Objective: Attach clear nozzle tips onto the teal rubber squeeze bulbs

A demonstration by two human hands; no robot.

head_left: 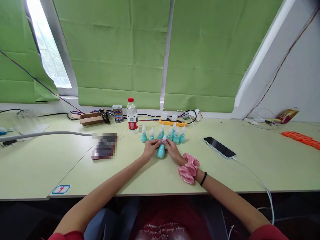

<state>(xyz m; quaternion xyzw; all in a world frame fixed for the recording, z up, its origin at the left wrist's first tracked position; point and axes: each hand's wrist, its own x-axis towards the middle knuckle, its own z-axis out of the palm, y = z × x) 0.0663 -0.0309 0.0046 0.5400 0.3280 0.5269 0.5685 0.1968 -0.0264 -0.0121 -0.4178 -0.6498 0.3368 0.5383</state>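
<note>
Between my two hands, a teal bulb syringe (161, 152) with a whitish pointed tip leans over the table, bulb toward me and tip pointing away. The fingers of my left hand (150, 147) pinch it near the neck from the left. From the other side, my right hand (173, 149) closes its fingers on the same neck, a pink scrunchie (189, 168) around its wrist. Just beyond my hands, several more teal bulb syringes (143, 137) stand upright in a loose group, some partly hidden by my fingers and each other.
A water bottle (132, 116), a printed can (118, 113) and an open cardboard box (90, 119) stand at the back left. An orange power strip (172, 123) with plugs lies behind the syringes. To the right is a cabled phone (220, 147); a blurred-out flat object (104, 146) lies left.
</note>
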